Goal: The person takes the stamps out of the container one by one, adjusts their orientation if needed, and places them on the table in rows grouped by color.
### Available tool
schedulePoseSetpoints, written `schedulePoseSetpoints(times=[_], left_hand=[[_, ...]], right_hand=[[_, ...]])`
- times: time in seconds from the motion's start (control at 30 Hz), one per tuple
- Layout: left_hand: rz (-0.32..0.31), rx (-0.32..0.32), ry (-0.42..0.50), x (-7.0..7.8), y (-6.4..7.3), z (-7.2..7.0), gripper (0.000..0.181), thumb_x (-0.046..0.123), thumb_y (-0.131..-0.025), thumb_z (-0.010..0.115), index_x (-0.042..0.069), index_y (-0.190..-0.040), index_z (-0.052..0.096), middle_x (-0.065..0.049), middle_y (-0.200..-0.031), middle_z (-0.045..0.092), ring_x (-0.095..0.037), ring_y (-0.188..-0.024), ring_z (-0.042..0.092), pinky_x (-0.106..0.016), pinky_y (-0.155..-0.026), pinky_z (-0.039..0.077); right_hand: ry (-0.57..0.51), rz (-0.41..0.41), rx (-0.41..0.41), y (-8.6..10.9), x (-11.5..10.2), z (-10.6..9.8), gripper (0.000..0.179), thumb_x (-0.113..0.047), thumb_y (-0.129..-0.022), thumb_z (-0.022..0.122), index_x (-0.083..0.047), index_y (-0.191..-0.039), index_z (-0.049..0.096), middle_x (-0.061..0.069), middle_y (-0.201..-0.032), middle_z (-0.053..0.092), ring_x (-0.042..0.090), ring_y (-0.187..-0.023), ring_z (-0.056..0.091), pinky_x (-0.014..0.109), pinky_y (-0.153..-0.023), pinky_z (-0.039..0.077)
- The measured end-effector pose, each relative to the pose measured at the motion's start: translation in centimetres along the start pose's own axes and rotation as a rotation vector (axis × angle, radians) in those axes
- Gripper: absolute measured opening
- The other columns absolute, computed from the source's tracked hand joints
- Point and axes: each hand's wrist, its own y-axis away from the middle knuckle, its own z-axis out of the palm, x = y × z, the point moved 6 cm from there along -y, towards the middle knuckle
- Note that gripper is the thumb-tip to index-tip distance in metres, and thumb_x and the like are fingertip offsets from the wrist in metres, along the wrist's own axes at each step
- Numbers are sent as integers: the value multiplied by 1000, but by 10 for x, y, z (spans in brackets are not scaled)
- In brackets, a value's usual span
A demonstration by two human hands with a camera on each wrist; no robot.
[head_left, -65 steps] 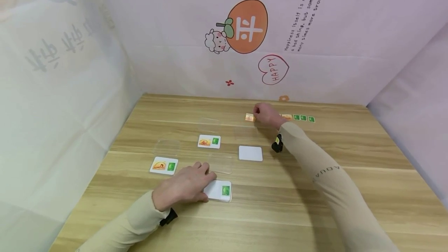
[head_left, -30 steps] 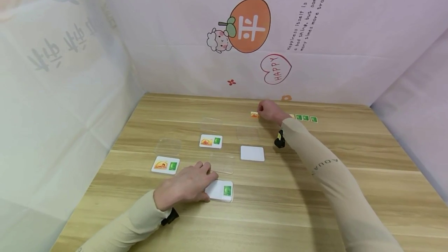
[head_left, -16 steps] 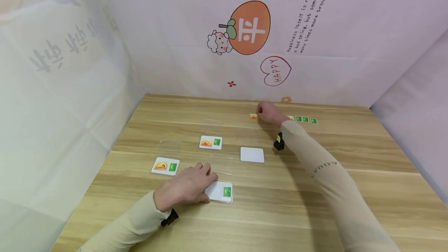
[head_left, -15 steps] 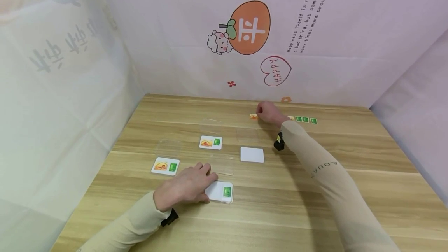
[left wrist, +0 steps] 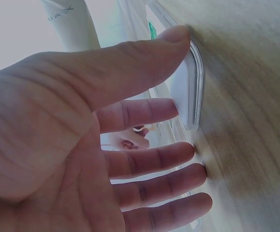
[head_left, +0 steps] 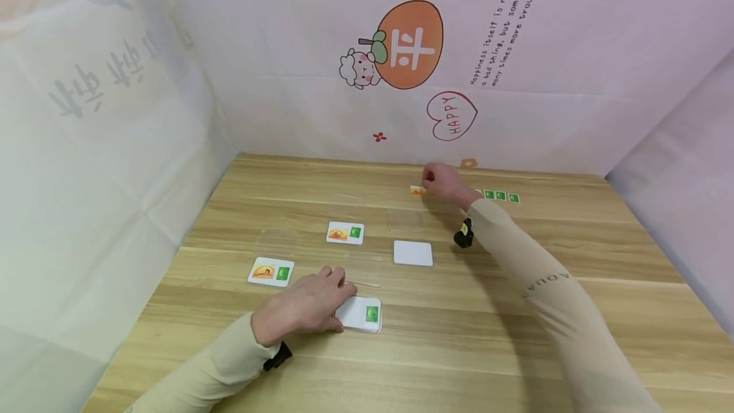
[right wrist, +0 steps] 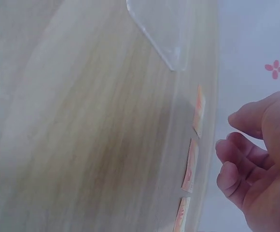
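My left hand (head_left: 312,301) holds the left end of a white card (head_left: 357,313) with a green picture sticker at its right, lying in a clear case. In the left wrist view the thumb and index finger touch opposite edges of that card (left wrist: 182,84); the other fingers stretch out beside it. At the back of the table my right hand (head_left: 447,183) hovers by a row of small orange picture stickers (head_left: 417,190), some of them hidden behind it. Its fingers are loosely bent, and the right wrist view shows nothing between thumb and fingertips, near the orange stickers (right wrist: 198,113).
Green stickers (head_left: 501,196) continue the row to the right. Two cards with orange and green pictures, one left (head_left: 271,271) and one farther back (head_left: 345,233), lie near a blank white card (head_left: 413,253). Clear lids (head_left: 364,271) lie behind the cards. A printed cloth (head_left: 298,101) hangs behind.
The right forearm and wrist have shifted slightly right, with the hand still over the sticker row. My left hand stays at the white card.
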Motion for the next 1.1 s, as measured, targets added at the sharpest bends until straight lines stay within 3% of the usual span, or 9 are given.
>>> schedulePoseSetpoints(times=[0.47,0.87,1.1], left_hand=[[20,18,11,0,0,-1,51,41,-81,78,17,-123,60,-3,-107,55,-15,-91,48,-27,-71,45],[19,5,24,0,0,-1,51,40,-82,78,17,-124,59,-3,-110,55,-15,-91,47,-27,-71,45],[17,8,13,1,0,-2,53,41,-82,78,17,-125,59,-3,-109,55,-15,-91,47,-28,-72,46]], right_hand=[[58,-87,38,19,-22,-6,8,-14,-93,57,-7,-93,62,10,-90,64,22,-80,55,35,-70,45],[53,-177,18,34,-48,-3,10,-15,-93,60,-6,-97,64,10,-95,67,22,-87,60,40,-79,50],[12,-193,23,43,-58,-2,8,-13,-92,61,-6,-95,64,10,-93,68,22,-87,62,38,-77,52]])
